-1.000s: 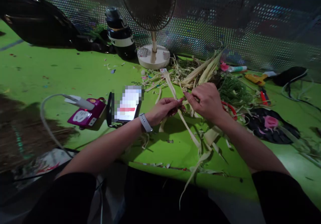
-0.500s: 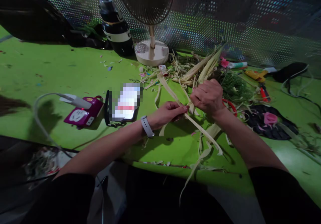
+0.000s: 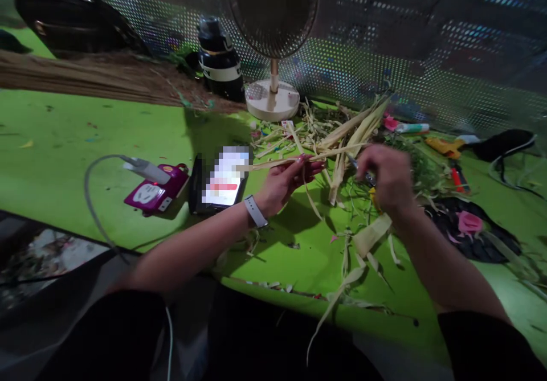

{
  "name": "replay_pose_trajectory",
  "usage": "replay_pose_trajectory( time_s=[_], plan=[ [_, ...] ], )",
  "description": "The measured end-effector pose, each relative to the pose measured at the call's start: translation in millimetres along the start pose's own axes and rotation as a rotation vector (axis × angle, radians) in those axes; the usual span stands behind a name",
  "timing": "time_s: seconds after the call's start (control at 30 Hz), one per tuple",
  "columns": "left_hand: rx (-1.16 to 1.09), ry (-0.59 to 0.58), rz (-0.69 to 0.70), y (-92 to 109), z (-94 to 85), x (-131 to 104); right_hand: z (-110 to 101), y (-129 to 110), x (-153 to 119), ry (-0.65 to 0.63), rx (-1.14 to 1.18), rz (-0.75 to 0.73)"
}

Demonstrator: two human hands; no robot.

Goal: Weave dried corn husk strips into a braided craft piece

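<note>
My left hand (image 3: 284,181) pinches pale dried corn husk strips (image 3: 331,154) between thumb and fingers. One strip crosses toward the right and another hangs down to the table. My right hand (image 3: 387,176), blurred, is closed around a metal tool (image 3: 370,179) with a yellow part. Its tip points toward the strips; whether it is scissors or pliers I cannot tell. Behind both hands lies a pile of longer husks (image 3: 363,127). A wider husk piece (image 3: 371,234) and thin curled strips rest below my right hand.
A lit phone (image 3: 226,179) leans at left beside a purple power adapter (image 3: 156,190) with a cable. A fan (image 3: 273,99) and a dark bottle (image 3: 220,65) stand behind. To the right are a yellow glue gun (image 3: 444,146) and a pink flower (image 3: 470,221) on black material.
My right hand has gone from gripping near the husk strips to holding the metal tool, slightly right. My left hand has turned and raised the strips more level. The view has shifted.
</note>
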State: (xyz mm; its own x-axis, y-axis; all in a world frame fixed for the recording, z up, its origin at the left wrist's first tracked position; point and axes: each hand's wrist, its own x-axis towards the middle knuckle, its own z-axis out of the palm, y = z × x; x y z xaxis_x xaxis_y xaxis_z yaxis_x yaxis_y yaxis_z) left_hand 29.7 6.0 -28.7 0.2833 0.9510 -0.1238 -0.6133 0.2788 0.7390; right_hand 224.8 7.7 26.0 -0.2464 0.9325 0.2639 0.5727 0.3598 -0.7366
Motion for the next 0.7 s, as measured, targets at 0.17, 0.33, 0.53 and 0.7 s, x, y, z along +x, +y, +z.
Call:
replay_pose_trajectory(
  time_s=[0.17,0.33,0.53,0.7],
  plan=[
    [0.121,-0.014,0.102,-7.4,-0.1,-1.8,53.0,-8.3,-13.2,-0.402,0.28,0.116],
    [0.283,0.021,0.156,-4.2,4.2,-3.9,60.8,-10.1,-17.7,-0.41,0.41,0.214],
    [0.3,0.041,0.205,-5.3,1.4,-2.1,56.0,-8.3,-16.9,-0.478,0.385,0.139],
    [0.279,0.035,0.189,-4.3,0.6,1.0,60.8,-5.8,-17.4,-0.485,0.38,0.129]
  ],
)
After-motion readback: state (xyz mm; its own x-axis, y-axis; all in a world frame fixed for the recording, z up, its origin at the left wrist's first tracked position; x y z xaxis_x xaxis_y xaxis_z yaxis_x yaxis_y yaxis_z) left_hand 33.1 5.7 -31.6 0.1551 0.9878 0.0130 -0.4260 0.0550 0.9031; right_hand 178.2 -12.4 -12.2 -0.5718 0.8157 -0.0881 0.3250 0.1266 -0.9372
